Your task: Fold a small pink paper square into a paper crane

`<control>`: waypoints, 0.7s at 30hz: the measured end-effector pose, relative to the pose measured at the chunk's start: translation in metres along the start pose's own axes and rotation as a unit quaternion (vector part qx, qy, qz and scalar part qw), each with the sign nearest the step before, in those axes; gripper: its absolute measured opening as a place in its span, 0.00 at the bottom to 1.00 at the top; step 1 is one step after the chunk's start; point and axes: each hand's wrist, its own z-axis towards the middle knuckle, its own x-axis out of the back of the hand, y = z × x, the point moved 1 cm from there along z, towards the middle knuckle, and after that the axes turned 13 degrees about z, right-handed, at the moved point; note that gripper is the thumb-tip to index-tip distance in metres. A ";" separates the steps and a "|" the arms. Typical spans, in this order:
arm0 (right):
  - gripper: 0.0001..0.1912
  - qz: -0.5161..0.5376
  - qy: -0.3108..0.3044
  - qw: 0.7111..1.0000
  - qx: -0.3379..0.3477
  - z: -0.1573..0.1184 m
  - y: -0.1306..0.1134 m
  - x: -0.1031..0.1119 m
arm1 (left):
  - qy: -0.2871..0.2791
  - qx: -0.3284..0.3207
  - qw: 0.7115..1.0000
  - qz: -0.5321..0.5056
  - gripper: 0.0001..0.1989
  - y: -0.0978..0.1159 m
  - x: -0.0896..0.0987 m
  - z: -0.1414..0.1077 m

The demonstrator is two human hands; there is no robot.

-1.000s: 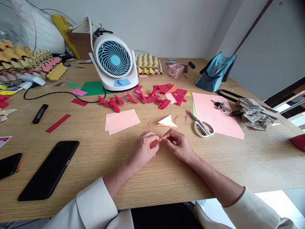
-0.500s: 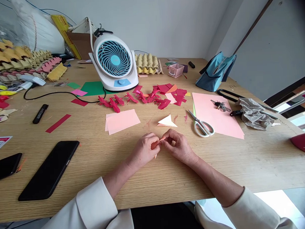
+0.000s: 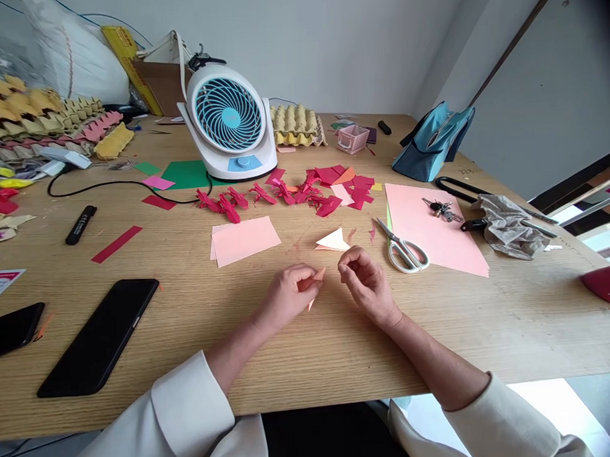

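Note:
My left hand (image 3: pixel 288 292) pinches a small folded piece of pink-orange paper (image 3: pixel 318 275). One pointed end sticks up past the fingertips and another pokes out below; the rest is hidden by the fingers. My right hand (image 3: pixel 370 285) is a short way to the right, apart from that paper. Its fingers are curled in with thumb and forefinger together, and nothing shows in them. Just beyond the hands lies a pale folded paper (image 3: pixel 334 240) with pointed ends. Flat pink paper rectangles (image 3: pixel 246 241) lie beyond my left hand, and white-handled scissors (image 3: pixel 406 254) lie beyond my right hand.
Several red folded paper figures (image 3: pixel 227 208) and red scraps (image 3: pixel 356 190) lie before a white fan (image 3: pixel 231 118). Keys (image 3: pixel 442 210) rest on a large pink sheet (image 3: pixel 435 244). A black tablet (image 3: pixel 98 336) and a marker (image 3: pixel 81 225) lie left; a blue bag (image 3: pixel 432 144) stands right.
My right hand has let go of the folded paper and moved to the right, away from my left hand. The left hand keeps its hold, and more of the paper shows.

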 end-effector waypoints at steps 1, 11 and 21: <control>0.07 0.013 0.006 1.000 -0.008 0.000 0.001 0.001 | -0.012 0.022 0.999 -0.044 0.11 0.000 0.001 0.001; 0.05 -0.058 -0.069 0.995 -0.046 0.000 0.001 -0.006 | -0.001 0.062 0.946 -0.318 0.08 0.000 0.006 0.006; 0.12 -0.009 -0.092 0.989 -0.114 -0.002 0.003 -0.009 | 0.002 0.099 0.924 -0.370 0.11 0.004 0.004 0.005</control>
